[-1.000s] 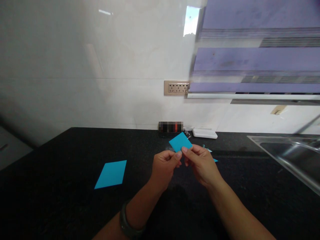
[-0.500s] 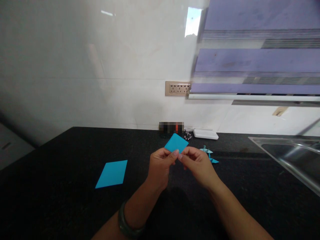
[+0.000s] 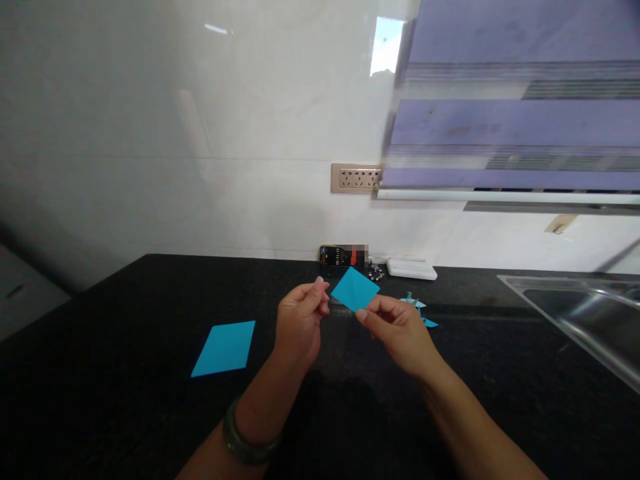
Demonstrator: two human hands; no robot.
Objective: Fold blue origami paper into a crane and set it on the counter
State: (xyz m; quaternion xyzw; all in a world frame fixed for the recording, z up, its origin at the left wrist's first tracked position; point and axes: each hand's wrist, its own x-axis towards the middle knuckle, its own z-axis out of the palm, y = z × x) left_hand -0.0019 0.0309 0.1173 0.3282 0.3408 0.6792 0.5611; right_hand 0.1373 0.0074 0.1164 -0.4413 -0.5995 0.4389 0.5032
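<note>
My right hand (image 3: 397,327) pinches a folded blue paper square (image 3: 355,289) by its lower right edge, between thumb and fingers. The square is held up above the counter with one corner toward the wall, and a faint crease runs down its face. Just left of it is my left hand (image 3: 304,313), thumb and fingertips drawn together with nothing visible in them; they look slightly apart from the paper. A larger blue sheet (image 3: 225,348) lies flat on the counter to the left. Partly behind my right hand are small folded blue paper figures (image 3: 429,323).
On the black counter (image 3: 125,407), a phone (image 3: 335,256) leans against the wall, with a beaded string (image 3: 375,271) and a white block-like object (image 3: 411,269) beside it. A metal sink (image 3: 590,320) is at the right. A socket panel (image 3: 356,179) and purple blind (image 3: 520,127) are above.
My left hand has let go of the blue paper square and moved a little left. My right hand keeps its pinch, and more of the paper's face shows.
</note>
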